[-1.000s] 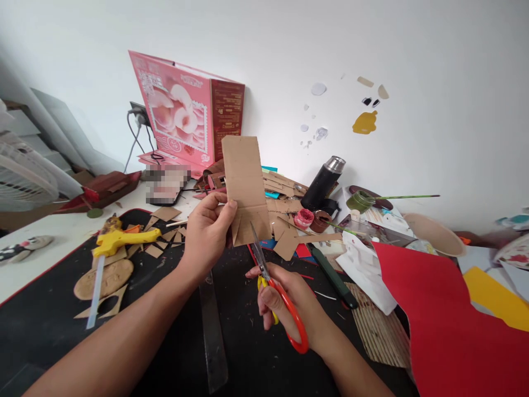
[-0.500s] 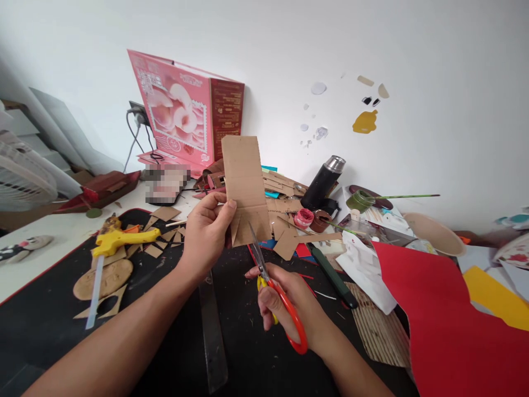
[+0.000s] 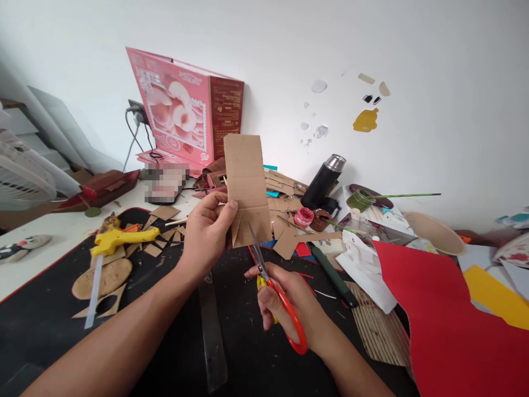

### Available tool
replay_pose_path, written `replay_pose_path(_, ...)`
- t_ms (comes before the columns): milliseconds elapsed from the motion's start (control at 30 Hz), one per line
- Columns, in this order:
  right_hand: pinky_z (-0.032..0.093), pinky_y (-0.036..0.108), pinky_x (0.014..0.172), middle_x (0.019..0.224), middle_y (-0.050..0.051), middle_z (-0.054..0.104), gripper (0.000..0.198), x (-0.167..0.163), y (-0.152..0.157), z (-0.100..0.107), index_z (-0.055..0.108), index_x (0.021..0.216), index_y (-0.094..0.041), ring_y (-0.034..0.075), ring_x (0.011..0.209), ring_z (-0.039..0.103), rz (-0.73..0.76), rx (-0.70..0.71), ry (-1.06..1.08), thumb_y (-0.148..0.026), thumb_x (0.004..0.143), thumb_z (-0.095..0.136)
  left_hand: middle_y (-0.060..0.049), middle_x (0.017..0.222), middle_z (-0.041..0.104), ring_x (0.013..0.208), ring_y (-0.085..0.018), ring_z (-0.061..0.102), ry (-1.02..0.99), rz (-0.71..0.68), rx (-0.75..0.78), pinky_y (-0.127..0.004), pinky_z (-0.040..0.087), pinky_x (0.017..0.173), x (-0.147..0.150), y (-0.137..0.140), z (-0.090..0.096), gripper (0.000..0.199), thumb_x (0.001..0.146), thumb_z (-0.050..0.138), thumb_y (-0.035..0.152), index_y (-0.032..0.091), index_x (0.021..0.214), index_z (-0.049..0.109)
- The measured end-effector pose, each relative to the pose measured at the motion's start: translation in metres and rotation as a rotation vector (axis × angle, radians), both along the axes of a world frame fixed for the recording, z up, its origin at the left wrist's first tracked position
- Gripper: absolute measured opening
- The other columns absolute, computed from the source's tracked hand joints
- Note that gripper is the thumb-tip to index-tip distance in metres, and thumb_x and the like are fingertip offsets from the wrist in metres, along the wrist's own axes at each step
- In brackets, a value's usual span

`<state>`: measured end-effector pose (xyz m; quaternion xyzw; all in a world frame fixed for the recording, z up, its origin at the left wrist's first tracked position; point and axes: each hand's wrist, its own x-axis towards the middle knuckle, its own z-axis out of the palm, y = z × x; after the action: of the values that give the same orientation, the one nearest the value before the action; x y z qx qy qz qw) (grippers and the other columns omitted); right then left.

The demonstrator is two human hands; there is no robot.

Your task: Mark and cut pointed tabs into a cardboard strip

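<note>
My left hand (image 3: 210, 229) pinches the left edge of an upright strip of brown cardboard (image 3: 246, 171), thumb in front. A slit and a crease show near the strip's lower end. In my right hand (image 3: 285, 298) is a pair of scissors (image 3: 294, 322) with red and yellow handles. Their blades point up and to the left, with the tips over the cardboard's lower edge. Below the hands, a metal ruler (image 3: 212, 336) lies on the black mat (image 3: 161, 353).
Left lie a yellow glue gun (image 3: 124, 241) and cardboard scraps (image 3: 165, 213). Behind stand a pink box (image 3: 177, 110) and a black thermos (image 3: 322, 182). To the right are paint jars (image 3: 303, 217), a green cutter (image 3: 333, 274), corrugated cardboard (image 3: 378, 331) and a red sheet (image 3: 450, 325).
The view has shifted very slightly. The cardboard strip's top sits a touch further right; both hands and the scissors hold nearly the same position.
</note>
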<state>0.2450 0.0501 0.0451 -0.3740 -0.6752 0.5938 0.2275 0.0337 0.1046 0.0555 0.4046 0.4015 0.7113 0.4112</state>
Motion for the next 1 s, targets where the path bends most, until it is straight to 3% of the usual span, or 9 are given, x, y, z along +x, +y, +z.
replay_pose_path(333,0.048,0.023,0.053,0.071,-0.003,0.062,0.075,-0.0017,-0.0008,0.0015,0.069,0.132,-0.017,0.014,0.051,0.066,-0.006,0.013,0.001,-0.084,0.1,0.062,0.005,0.06,0.059,0.041,-0.012,0.047,0.01,-0.004,0.013,-0.024,0.035,0.039,-0.0009,0.0001,-0.0013,0.031,0.091,0.086,0.049,0.025,0.093,0.067)
replay_pose_path(1000,0.048,0.024,0.053,0.067,-0.004,0.06,0.07,-0.0027,-0.0028,0.0024,0.068,0.129,-0.018,0.015,0.05,0.065,-0.025,0.017,-0.034,-0.082,0.102,0.062,0.003,0.061,0.059,0.057,-0.019,0.064,0.061,0.043,0.052,-0.026,0.047,0.049,0.0009,0.0001,0.0007,0.031,0.091,0.086,0.048,0.025,0.09,0.066)
